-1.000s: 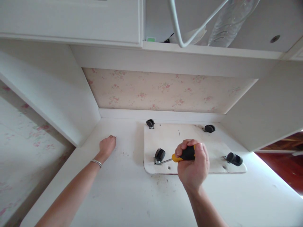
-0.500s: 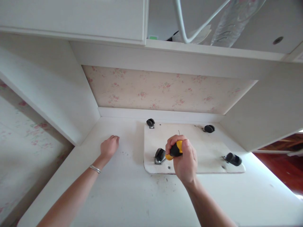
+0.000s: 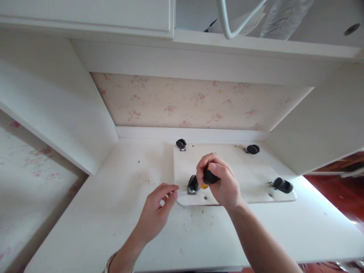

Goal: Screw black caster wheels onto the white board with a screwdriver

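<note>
My right hand (image 3: 220,180) is wrapped round the black and yellow handle of a screwdriver (image 3: 210,176), above a white board (image 3: 241,180) with rounded corners. Its tip end points down to the left, beside the metal plate of the near-left black caster wheel (image 3: 193,183); the tip itself is hard to make out. My left hand (image 3: 157,210) is at the board's near-left corner, thumb and forefinger slightly apart, with nothing visible between them. Further casters sit at the far-left (image 3: 181,143), far-right (image 3: 253,149) and near-right (image 3: 282,185) corners.
The board lies on a white desktop (image 3: 85,216). A small dark piece (image 3: 138,162) lies left of the board. White side panels and an overhead shelf (image 3: 256,43) enclose the space, with a white cable (image 3: 227,30) hanging over the shelf edge.
My left hand has come from the left desktop to the board's near-left corner, its fingers loosening. A small dark piece now shows where it was. The screwdriver stays by the caster, its handle tilted differently.
</note>
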The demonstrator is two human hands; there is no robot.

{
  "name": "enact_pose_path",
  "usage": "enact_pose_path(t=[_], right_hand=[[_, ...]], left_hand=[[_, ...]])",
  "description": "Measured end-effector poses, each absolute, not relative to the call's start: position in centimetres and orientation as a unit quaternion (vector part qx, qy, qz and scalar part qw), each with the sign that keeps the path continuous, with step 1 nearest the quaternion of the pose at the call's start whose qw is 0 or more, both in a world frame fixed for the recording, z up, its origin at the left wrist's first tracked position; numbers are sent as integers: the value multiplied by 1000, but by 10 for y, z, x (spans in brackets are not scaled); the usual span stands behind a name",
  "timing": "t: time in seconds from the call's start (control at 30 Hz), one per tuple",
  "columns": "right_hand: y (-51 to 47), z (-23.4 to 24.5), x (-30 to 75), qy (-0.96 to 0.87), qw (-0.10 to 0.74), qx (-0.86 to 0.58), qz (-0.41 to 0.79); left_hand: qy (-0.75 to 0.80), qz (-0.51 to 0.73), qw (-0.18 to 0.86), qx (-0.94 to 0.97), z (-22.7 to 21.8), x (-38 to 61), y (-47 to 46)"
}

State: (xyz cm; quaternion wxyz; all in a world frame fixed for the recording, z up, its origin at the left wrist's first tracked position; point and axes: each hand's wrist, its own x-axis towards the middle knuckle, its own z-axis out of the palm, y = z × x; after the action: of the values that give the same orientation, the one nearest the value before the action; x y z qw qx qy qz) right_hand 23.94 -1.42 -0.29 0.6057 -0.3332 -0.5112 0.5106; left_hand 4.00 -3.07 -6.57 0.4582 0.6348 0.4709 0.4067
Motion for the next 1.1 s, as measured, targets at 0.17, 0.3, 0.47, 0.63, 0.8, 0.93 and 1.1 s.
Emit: enact_pose_path(t=[0.17, 0.3, 0.47, 0.63, 0.8, 0.93, 1.1], right_hand=[[-11, 2, 244, -582, 583, -341, 452], [-9, 7, 249, -606, 541, -364, 456], [-10, 10, 254, -602, 545, -414, 411], [-16, 9, 247, -643, 526, -483, 276], [-18, 11, 242, -669, 549, -478, 151], [-20, 9, 244, -635, 561, -523, 93], [-29, 9, 249, -631, 548, -548, 16]], left_hand=[[372, 417, 458, 692, -12, 58, -13], [297, 384, 496, 721, 11, 83, -7], [300, 348, 506, 730, 8, 98, 0], [320, 386, 499, 707, 3, 102, 3], [368, 442, 438, 691, -3, 107, 1], [371, 465, 431, 679, -9, 111, -1], [292, 387, 468, 739, -1, 108, 4]])
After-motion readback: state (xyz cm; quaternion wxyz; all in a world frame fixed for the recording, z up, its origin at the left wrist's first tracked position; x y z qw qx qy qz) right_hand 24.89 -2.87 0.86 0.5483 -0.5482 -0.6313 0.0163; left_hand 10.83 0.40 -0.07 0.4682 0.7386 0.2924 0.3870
